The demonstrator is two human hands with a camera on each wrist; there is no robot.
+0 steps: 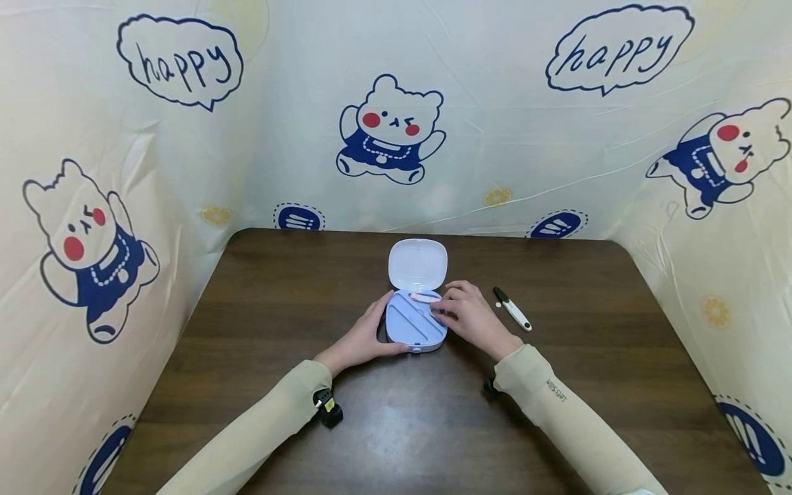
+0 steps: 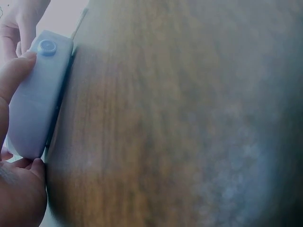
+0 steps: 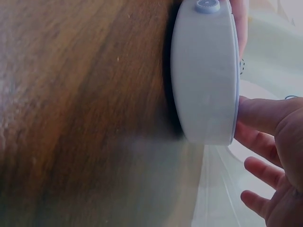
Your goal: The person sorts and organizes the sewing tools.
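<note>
A small lavender-blue plastic case (image 1: 408, 328) lies on the brown table with its pale lid (image 1: 418, 265) tipped back. Diagonal ridges divide its inside. My left hand (image 1: 365, 335) grips the case from the left, its thumb at the front edge beside the round latch button (image 2: 47, 47). Fingers of my right hand (image 1: 470, 316) reach over the right rim into the upper right part. Near their tips lies a slim pale pink-and-white piece (image 1: 423, 298). Whether they pinch anything is hidden. In the right wrist view, the thumb (image 3: 265, 112) disappears behind the case wall.
To the right of the case lies a slim black-and-white tool (image 1: 513, 309), with a tiny white bit (image 1: 498, 304) beside it. The wooden table (image 1: 278, 289) meets a printed cloth backdrop (image 1: 482, 137) at the back and sides.
</note>
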